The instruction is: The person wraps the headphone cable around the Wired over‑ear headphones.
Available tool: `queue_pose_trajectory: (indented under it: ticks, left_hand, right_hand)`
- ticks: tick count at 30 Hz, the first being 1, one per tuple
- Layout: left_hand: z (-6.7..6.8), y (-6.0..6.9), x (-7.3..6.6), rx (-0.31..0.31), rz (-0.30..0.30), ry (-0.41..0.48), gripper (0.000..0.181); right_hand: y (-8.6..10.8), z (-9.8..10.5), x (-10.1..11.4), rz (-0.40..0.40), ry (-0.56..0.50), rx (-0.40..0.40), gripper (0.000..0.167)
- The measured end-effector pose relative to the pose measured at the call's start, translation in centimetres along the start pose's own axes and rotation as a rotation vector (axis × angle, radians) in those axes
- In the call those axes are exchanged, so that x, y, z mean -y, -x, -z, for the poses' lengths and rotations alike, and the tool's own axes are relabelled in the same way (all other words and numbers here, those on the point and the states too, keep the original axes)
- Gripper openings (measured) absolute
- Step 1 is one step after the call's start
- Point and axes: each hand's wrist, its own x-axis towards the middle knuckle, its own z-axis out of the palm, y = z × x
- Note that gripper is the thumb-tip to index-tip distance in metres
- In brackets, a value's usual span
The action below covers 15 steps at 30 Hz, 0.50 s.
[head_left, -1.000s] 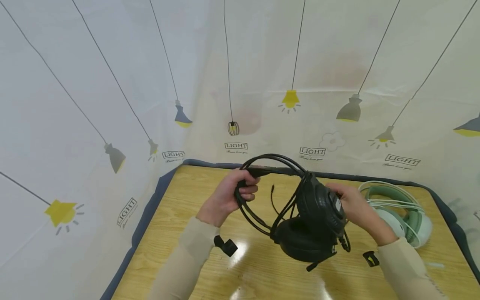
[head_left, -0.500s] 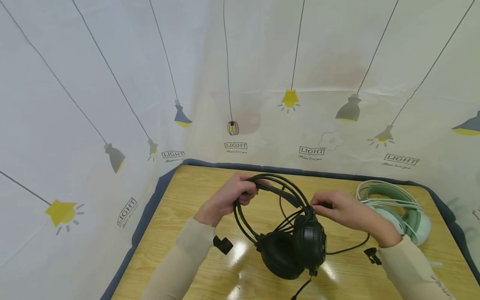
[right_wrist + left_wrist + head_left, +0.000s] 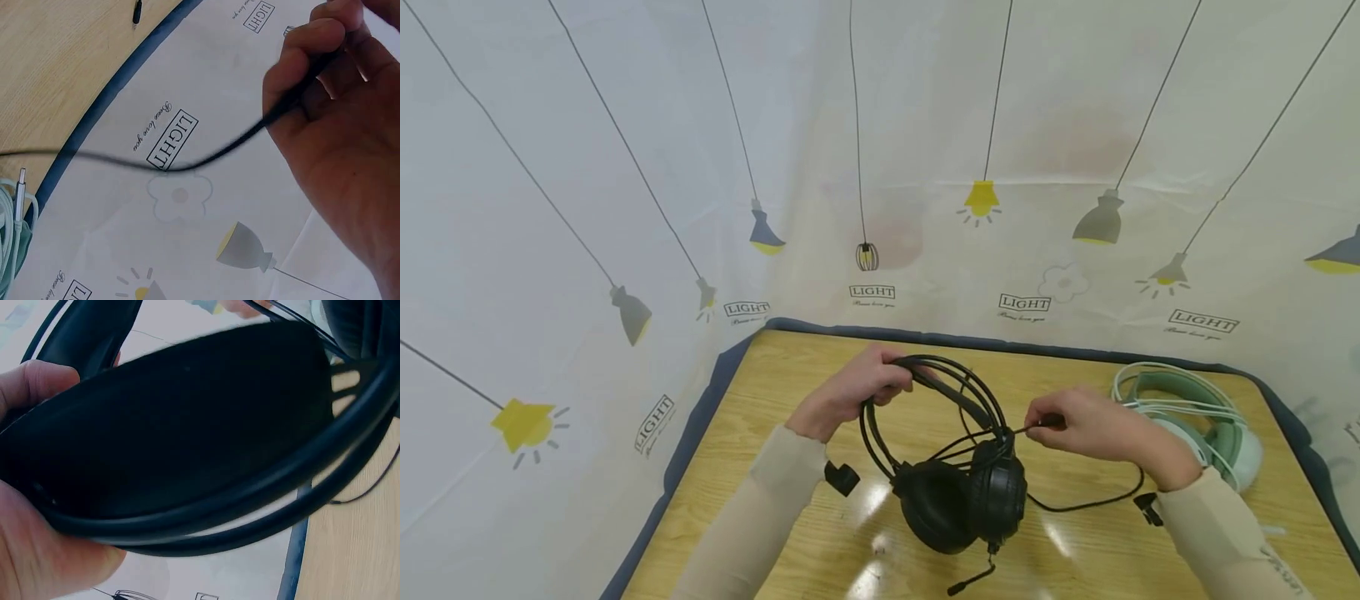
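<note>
In the head view, a black headset with a boom microphone is held tilted over the table, ear cups downward. My left hand grips its headband near the top. Close up in the left wrist view, thumb and finger clasp the padded headband and its outer tubes. To the right of the headset, my right hand pinches its thin black cable, which runs out through the curled fingers. A slack part of the cable loops over the wood. Whether the ear cups touch the table, I cannot tell.
Pale green headphones with a bundled white cable lie at the right, close to my right forearm. The wooden table meets a dark blue edging and a lamp-patterned cloth at the back and left. A black jack plug shows in the right wrist view.
The headset has come down and left, and its cups have turned. My right hand has left the ear cup and now pinches the cable, drawn slightly away. The left hand keeps its grip.
</note>
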Motion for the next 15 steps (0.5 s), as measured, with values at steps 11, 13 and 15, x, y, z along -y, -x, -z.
queue_pose_trajectory:
  ticks: [11,13,15]
  left_hand:
    - [-0.4,-0.3,0.4,-0.115,0.031,-0.307,0.028]
    - [-0.5,-0.5,0.6,-0.145,0.028,-0.317,0.025]
    - [-0.5,-0.6,0.7,-0.166,0.021,-0.328,0.019]
  right_hand:
    - [0.3,-0.1,1.5,-0.136,0.125,-0.231,0.025]
    - [0.3,-0.1,1.7,-0.132,0.094,-0.243,0.021]
    - [0.4,-0.2,2.0,-0.131,0.053,-0.25,0.017]
